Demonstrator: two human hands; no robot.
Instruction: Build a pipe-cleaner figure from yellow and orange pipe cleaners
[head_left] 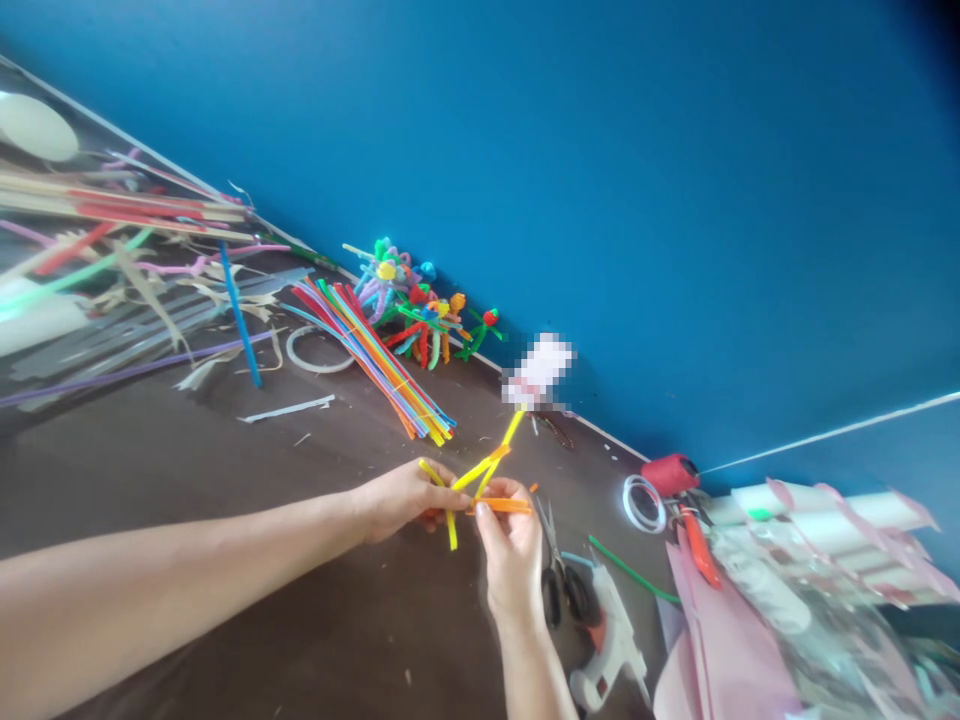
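My left hand [401, 497] pinches a small bundle of yellow pipe cleaners [480, 470] that sticks up and to the right over the dark table [225, 470]. My right hand [514, 545] meets it from below, fingers closed on an orange pipe cleaner [506, 506] wound across the yellow ones. Both hands sit close together near the middle of the view. A short yellow end hangs down between them.
A fan of coloured pipe cleaners [375, 355] lies behind the hands, with finished pipe-cleaner figures [416, 300] against the blue wall. Black scissors [559, 575] and a white glue gun [611, 645] lie right of my right hand. Tape rings, red thread spool [669, 473], pink paper [720, 650] sit further right.
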